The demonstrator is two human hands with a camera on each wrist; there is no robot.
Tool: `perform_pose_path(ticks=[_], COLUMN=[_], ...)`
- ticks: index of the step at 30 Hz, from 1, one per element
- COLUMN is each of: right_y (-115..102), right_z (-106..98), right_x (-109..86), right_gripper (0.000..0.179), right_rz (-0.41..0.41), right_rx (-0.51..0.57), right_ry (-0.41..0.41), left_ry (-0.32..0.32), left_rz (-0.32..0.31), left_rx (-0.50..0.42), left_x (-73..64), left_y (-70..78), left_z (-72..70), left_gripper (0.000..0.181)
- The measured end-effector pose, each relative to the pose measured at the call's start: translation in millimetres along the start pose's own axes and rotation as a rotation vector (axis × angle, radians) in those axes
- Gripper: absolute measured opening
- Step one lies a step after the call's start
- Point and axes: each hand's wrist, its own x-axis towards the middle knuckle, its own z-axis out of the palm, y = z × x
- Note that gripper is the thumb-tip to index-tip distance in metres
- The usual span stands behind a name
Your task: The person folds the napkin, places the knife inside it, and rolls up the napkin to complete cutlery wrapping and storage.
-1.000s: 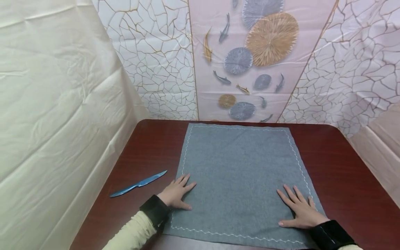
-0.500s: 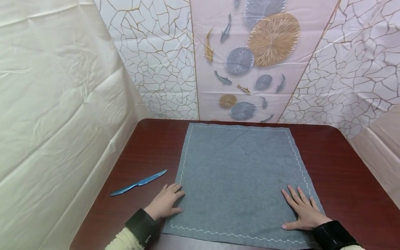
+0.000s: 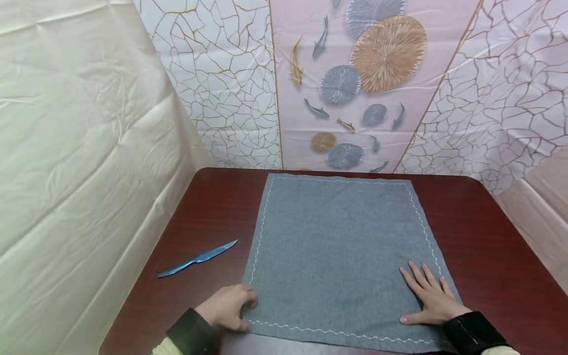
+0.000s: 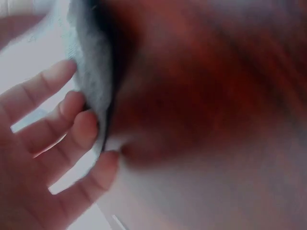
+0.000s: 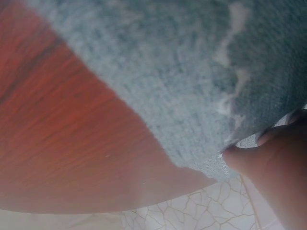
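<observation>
A grey cloth with a white wavy stitched border lies spread flat over the middle of the table. At its near left corner, my left hand has its fingers and thumb curled around the edge, hiding the corner. In the left wrist view, the fingertips are against the cloth's edge, which stands slightly off the table. My right hand rests with spread fingers on the cloth's near right part, beside the stitching. A blue knife lies left of the cloth, its tip pointing toward it.
The dark red-brown table has rounded far corners. Behind it hangs a patterned curtain, and a plain cream sheet drapes along the left side.
My left hand has slid from lying spread on the cloth's left edge down to the near left corner, where its fingers have curled in. My right hand has barely moved.
</observation>
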Motion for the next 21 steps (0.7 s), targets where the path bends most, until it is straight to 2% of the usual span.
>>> perform_pose_path(ticks=[2,4,8,14,17,19,21], right_y=[-0.2,-0.5,-1.2,-3.1,-5.4,-9.3,-16.7], right_z=[0.0,-0.1,-1.1,-1.1,-4.8,-10.3,-17.6], right_x=[0.4,0.6,0.0,-0.1,1.3,3.7,7.8], right_gripper=[0.117,0.117,0.117,0.117,0.117,0.116,0.112], right_rz=[-0.002,-0.002,-0.006,-0.019,0.002,0.025,0.039], right_rx=[0.001,0.003,0.004,-0.015,-0.027,-0.043,-0.066], right_ry=[0.001,0.002,0.014,0.038,0.005,-0.026,-0.031], left_ry=[-0.053,-0.088,-0.1,-0.039,0.015,0.05,0.086], left_rz=[-0.017,-0.023,-0.022,0.008,0.038,0.061,0.084], left_rx=[-0.002,0.01,0.054,0.15,0.181,0.154,0.083], left_x=[-1.9,-2.9,-2.4,1.7,5.8,9.9,15.1], left_y=[1.2,2.8,7.0,10.0,7.9,5.7,4.3], left_z=[-1.9,-3.2,-4.6,-5.9,-9.2,-12.9,-18.0], left_gripper=[0.041,0.048,0.044,0.026,0.023,0.02,0.017])
